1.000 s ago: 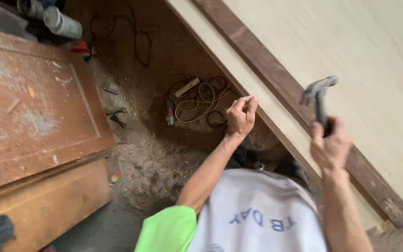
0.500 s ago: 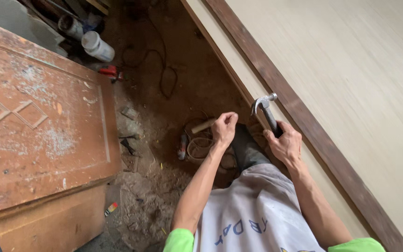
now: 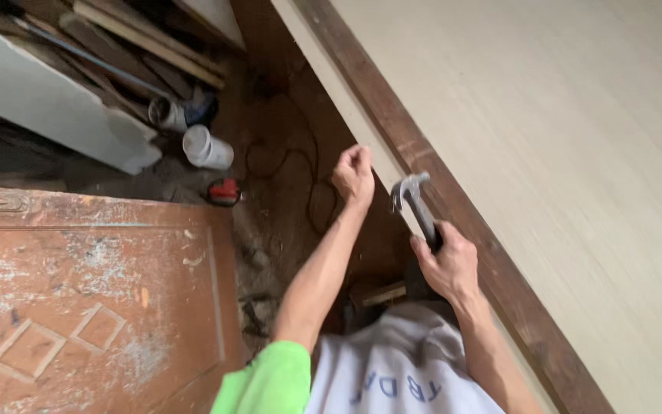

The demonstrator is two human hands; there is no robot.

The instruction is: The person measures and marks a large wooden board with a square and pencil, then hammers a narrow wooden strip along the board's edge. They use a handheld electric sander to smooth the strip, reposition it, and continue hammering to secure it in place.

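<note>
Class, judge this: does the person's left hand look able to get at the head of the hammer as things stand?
Probably yes: the left hand hangs beside the hammer in the right hand, with only open air between.

dirt floor [image 3: 285,222], cable [image 3: 300,165], pipes [image 3: 207,147]

A worker seen from above wears a light grey T-shirt [image 3: 400,368] with faded blue block lettering across the chest, the characters appearing upside down from the head-mounted camera. The shirt has a short sleeve of bright lime green [image 3: 266,383] on the left shoulder, contrasting with the pale body fabric. Both forearms are bare below the sleeves, with no gloves, watch or rings visible on the left hand [image 3: 354,175] or the right hand [image 3: 447,264].
</note>
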